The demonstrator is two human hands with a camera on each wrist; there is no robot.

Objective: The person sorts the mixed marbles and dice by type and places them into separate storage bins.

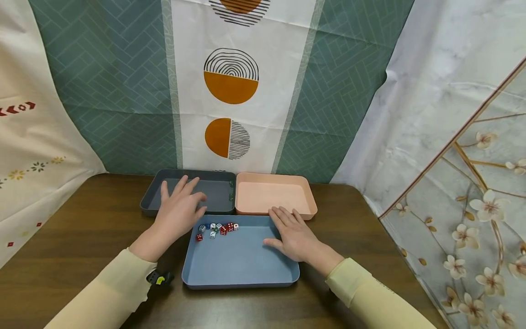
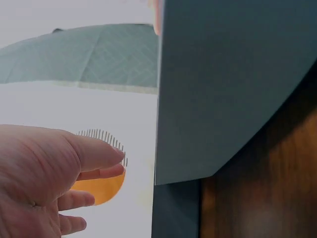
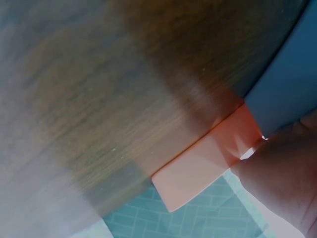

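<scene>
In the head view, my left hand (image 1: 177, 211) hovers over the dark grey tray (image 1: 149, 201) and the blue tray's back left corner. Its fingers are spread, with thumb and index finger near each other; nothing shows between them in the left wrist view. Small green dice (image 1: 231, 197) lie along the dark tray's right side. Several red, white and blue dice (image 1: 223, 230) cluster at the back left of the blue tray (image 1: 242, 262). My right hand (image 1: 292, 235) lies flat-fingered over the blue tray's back right corner, fingertips at the front rim of the peach tray (image 1: 273, 194).
The three trays adjoin each other on a brown wooden table (image 1: 82, 237). A patterned cloth (image 1: 123, 91) hangs behind the table's far edge, with a floral cloth (image 1: 464, 228) on the right. A dark band with a yellow-green mark (image 1: 159, 278) is at my left wrist.
</scene>
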